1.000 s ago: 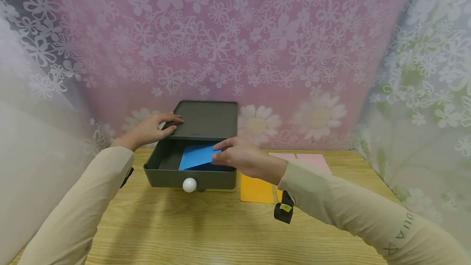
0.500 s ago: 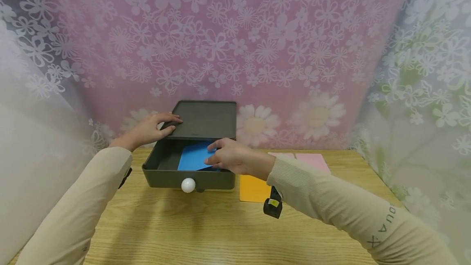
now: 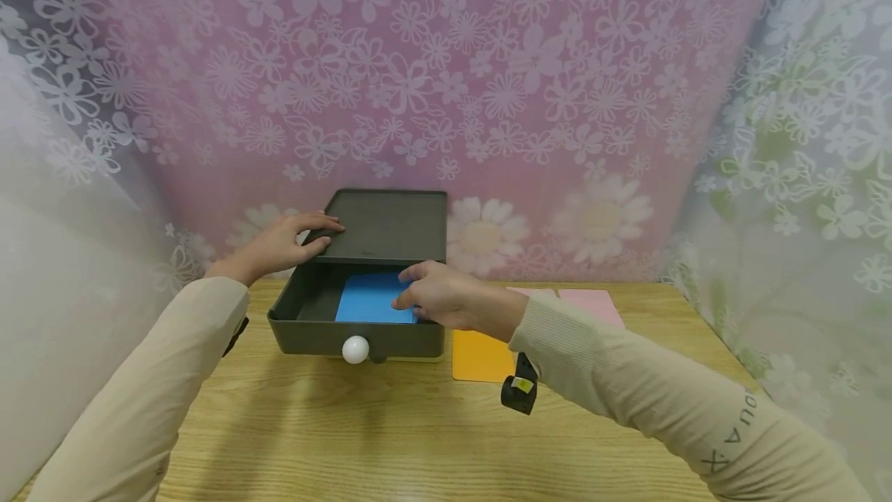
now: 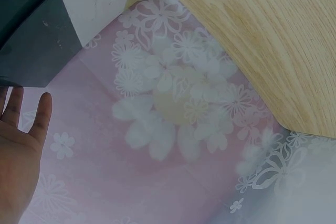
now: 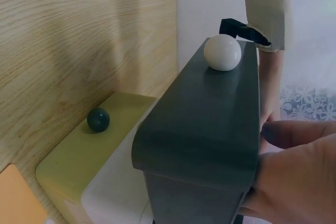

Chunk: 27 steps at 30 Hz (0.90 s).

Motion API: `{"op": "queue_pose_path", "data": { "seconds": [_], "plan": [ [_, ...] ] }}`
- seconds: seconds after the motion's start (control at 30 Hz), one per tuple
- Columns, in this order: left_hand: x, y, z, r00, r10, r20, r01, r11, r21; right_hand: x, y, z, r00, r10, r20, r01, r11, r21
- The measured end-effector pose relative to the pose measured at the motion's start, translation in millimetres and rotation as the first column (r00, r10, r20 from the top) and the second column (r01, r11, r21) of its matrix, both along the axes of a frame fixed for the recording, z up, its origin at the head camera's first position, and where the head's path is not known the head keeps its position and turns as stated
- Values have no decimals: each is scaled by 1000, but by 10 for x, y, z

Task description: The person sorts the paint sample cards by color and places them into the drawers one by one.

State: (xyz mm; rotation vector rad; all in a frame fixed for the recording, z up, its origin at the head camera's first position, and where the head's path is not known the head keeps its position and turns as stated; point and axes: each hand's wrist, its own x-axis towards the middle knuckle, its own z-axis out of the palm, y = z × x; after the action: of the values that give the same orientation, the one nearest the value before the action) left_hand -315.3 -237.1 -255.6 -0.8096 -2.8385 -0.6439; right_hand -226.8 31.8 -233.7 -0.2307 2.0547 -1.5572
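A dark grey drawer unit stands at the back of the table in the head view, its drawer pulled out toward me and bearing a white round knob. Inside the drawer, a blue card lies flat, its right edge partly covered by fingers. My right hand reaches over the drawer's right side, fingers spread and touching or just above the card. My left hand rests on the left edge of the unit's grey top, fingers fairly straight. The right wrist view shows the drawer front close up.
Right of the unit lie an orange card and pink cards, partly hidden by my right arm. Beneath the grey drawer, a white tier and a yellow-green tier with a dark knob show. A floral curtain hangs behind.
The blue card, earlier tilted in my right hand's pinch, now lies flat in the drawer. My right hand has shifted slightly left and its fingers have loosened. The left hand stays put.
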Motion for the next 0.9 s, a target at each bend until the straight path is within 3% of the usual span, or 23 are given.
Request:
{"op": "queue_pose_path", "data": {
  "seconds": [0.1, 0.17, 0.3, 0.4, 0.5, 0.63, 0.77, 0.9],
  "plan": [
    [-6, -3, -9, 1000, 5, 0, -5, 1000, -2, 26, 26, 14, 998, -4, -69, 7, 999, 46],
    [-13, -3, -14, 1000, 7, 3, -7, 1000, 0, 62, 49, 36, 994, -14, -104, 16, 1000, 23],
    [-22, -6, -23, 1000, 8, 3, -8, 1000, 5, 184, 94, 98, 995, -31, -99, 14, 986, -166],
    [-28, -9, -21, 1000, 3, 2, -3, 1000, 12, 300, 125, 126, 997, -7, -78, -19, 946, -323],
    [-37, -8, -16, 1000, -1, 1, 1, 1000, 16, 404, 135, 99, 998, 34, -58, -55, 908, -414],
    [-38, -6, -13, 1000, -2, -8, 2, 1000, 18, 494, 111, -38, 994, 108, -5, -100, 894, -437],
    [-23, -2, -10, 1000, 0, -12, 0, 1000, 9, 558, 64, -262, 982, 167, 85, -118, 904, -411],
    [-12, -2, -11, 1000, -3, -12, 3, 1000, 12, 592, 0, -484, 970, 161, 184, -79, 918, -388]
  ]
}}
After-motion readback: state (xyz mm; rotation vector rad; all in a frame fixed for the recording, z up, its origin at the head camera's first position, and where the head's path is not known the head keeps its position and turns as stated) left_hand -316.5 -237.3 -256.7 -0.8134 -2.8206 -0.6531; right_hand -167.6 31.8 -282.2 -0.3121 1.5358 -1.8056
